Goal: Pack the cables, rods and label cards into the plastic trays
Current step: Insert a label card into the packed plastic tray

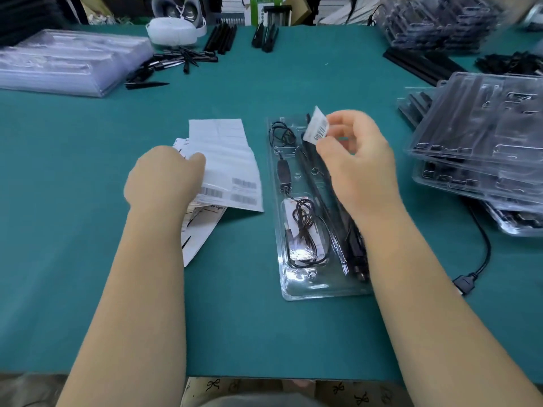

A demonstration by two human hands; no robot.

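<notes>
A clear plastic tray (308, 286) lies lengthwise in front of me on the green table. Inside it are a coiled black cable (304, 227), an inline controller (283, 173) and black rods (326, 198) along its right side. My right hand (357, 163) hovers over the tray's upper part and pinches a small white barcode label (316, 126) between thumb and fingers. My left hand (164, 174) rests on a fanned stack of white label sheets (232, 168) left of the tray, its thumb lying on top; printed cards (199, 230) sit underneath.
Stacked clear trays with black parts (482, 142) fill the right side. A pile of empty trays (64, 60) sits far left, with loose black rods (173, 61) beside it. A loose black cable with plug (470, 277) lies at right. A white headset (173, 30) is at the back.
</notes>
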